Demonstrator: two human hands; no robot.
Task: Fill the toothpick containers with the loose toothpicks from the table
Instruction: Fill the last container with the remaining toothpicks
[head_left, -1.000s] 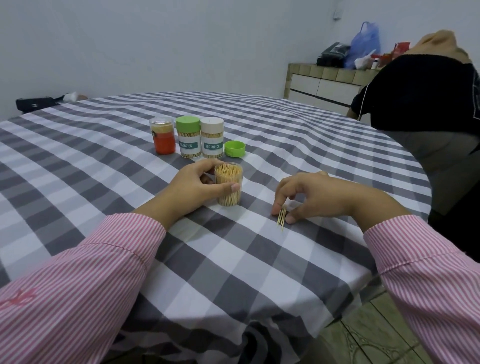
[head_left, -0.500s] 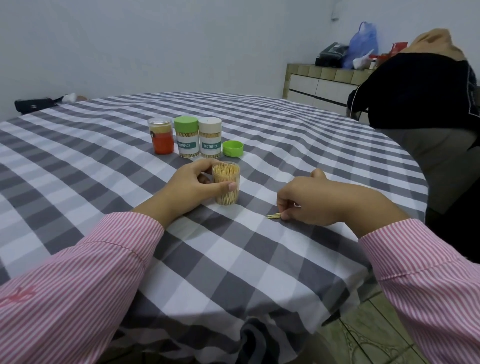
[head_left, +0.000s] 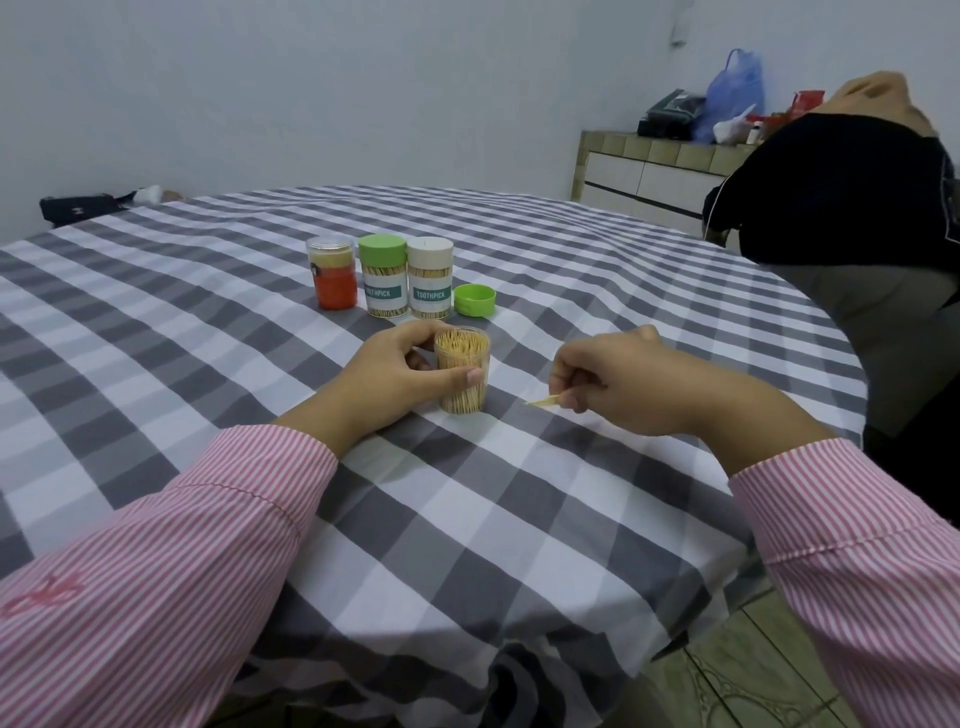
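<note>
While the left hand (head_left: 402, 371) keeps gripping the open clear container (head_left: 462, 375) packed with toothpicks, upright on the checked tablecloth (head_left: 467, 519), right hand (head_left: 605, 382) now lifted off the cloth, pinching a small toothpick bundle (head_left: 543, 400), tips pointing toward the container

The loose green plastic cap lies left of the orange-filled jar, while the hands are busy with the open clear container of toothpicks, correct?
Not quite. In the head view the loose green plastic cap lies at the right end of the row, beside the white-lidded toothpick jar, not left of the orange-filled jar. The hands are indeed busy with the open clear container.
</note>
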